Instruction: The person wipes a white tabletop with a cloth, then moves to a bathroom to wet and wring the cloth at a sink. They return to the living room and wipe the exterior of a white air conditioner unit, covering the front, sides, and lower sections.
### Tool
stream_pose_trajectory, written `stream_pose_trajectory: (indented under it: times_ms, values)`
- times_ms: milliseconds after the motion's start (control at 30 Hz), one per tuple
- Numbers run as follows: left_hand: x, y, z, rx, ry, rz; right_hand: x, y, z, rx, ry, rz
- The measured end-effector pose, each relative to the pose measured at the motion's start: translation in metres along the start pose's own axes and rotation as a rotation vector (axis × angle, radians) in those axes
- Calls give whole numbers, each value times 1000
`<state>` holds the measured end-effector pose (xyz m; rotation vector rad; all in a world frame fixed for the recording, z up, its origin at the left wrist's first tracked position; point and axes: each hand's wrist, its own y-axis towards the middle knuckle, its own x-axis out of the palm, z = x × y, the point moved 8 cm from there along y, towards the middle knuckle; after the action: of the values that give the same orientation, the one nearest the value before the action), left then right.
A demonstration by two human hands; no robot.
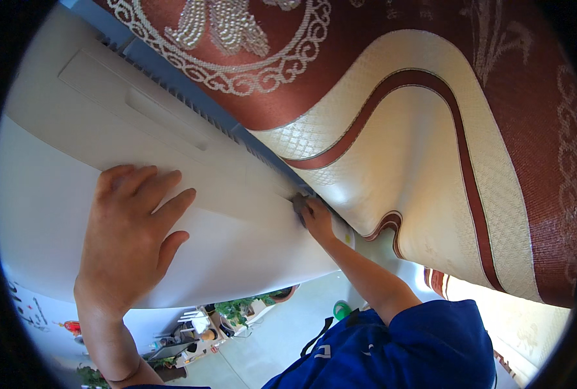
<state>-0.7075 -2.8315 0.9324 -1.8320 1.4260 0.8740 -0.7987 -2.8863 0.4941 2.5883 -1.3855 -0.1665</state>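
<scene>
A white appliance cabinet [249,243] with a smooth curved front stretches across the left and middle of the view. My left hand [128,233] is over the seam between its front and its side panel, fingers apart and holding nothing; whether the palm touches the surface cannot be told. My right hand [320,221] grips a dark grey cloth or pad [299,209], pressed to the side panel near its slotted rear edge. A long recessed grip [164,119] is set in that panel, up and left of the cloth. My right fingers partly hide the cloth.
A brown and cream curtain [414,126] hangs close along the cabinet's slotted edge [186,99]. Below are the pale floor [264,355], a green shoe [341,309], a potted plant [237,309] and a white router-like device [197,321] on a cluttered surface.
</scene>
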Motion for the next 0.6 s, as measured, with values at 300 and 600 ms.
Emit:
stream_pose_trajectory:
  times_ms: [300,600]
  values:
    - [2,-4,1,65,-11,25,-3,15,-16,-144,-296,9]
    - [-34,-41,4,109,166,339,34,21,-209,-143,764,-126]
